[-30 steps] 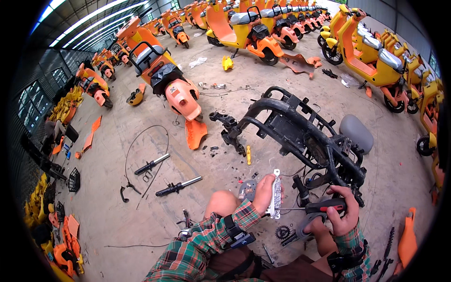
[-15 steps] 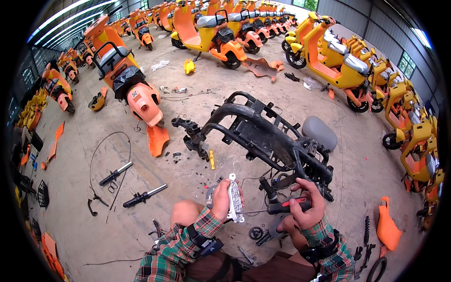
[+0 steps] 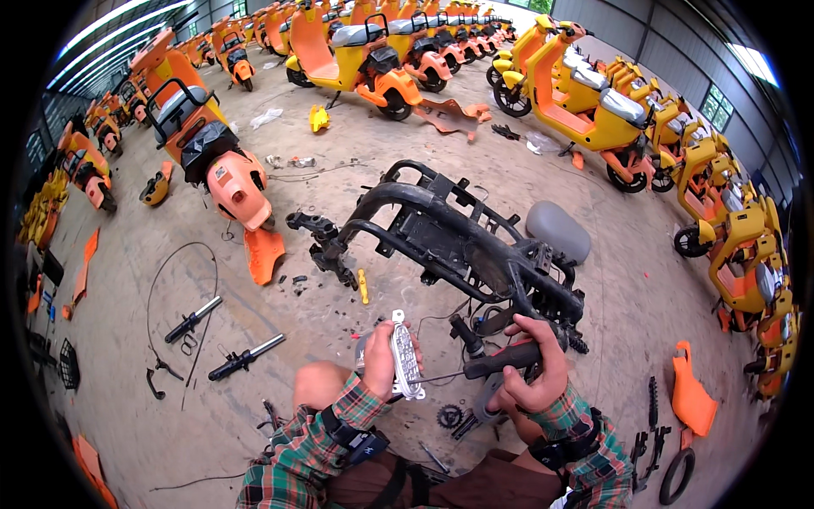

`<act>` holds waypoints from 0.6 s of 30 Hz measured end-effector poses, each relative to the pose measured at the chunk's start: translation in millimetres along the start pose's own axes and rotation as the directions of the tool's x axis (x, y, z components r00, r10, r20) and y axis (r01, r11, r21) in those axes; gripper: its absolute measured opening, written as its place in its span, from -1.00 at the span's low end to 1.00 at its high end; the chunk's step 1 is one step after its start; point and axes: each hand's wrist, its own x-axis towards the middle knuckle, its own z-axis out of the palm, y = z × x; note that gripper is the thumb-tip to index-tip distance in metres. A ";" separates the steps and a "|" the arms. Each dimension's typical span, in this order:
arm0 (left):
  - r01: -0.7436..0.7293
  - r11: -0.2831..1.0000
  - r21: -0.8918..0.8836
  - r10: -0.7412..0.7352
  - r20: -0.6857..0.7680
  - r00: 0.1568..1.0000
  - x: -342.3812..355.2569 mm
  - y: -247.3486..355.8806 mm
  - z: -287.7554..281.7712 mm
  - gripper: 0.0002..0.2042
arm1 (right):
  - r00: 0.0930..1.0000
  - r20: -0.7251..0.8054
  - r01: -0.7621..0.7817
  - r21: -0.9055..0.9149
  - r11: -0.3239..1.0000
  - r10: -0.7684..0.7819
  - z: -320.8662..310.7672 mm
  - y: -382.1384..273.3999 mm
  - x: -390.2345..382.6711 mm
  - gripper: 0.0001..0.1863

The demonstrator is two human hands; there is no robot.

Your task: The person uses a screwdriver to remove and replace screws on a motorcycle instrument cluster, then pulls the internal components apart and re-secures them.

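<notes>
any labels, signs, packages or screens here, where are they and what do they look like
Sticker: small pale rectangle on the tail of the orange scooter body lying upper left; print too small to make out.
Light unit: white ribbed oblong in the left hand; no label visible.
Tool: dark grip in the right hand; no label visible.
No signs, packages or screens show.

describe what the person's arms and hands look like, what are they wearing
Both hands, left hand and right hand, are bare, no gloves. Both forearms wear long plaid sleeves in green, red and white. Each arm carries a black strap with a small black device, seemingly above the wrist.
</notes>
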 end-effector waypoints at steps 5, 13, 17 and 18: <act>0.016 1.000 0.010 -0.016 -0.002 1.000 0.7 -4.6 11.6 -0.59 | 0.976 0.019 -0.217 0.126 0.968 0.217 -11.2 0.3 -11.2 -0.43; 0.034 0.999 0.012 -0.034 0.000 0.999 2.8 -8.6 26.0 -0.63 | 0.993 0.055 -0.112 0.066 0.991 0.108 -25.4 0.5 -13.1 -0.38; 0.033 0.999 0.011 -0.033 0.003 0.999 1.6 -10.8 24.4 -0.62 | 0.876 0.115 -0.482 0.221 0.848 0.468 -26.3 -17.2 -12.2 -0.33; 0.031 1.000 0.001 -0.031 0.002 1.000 1.2 -10.1 22.2 -0.62 | 0.950 0.078 -0.311 0.140 0.940 0.303 -25.6 -12.5 -11.2 -0.33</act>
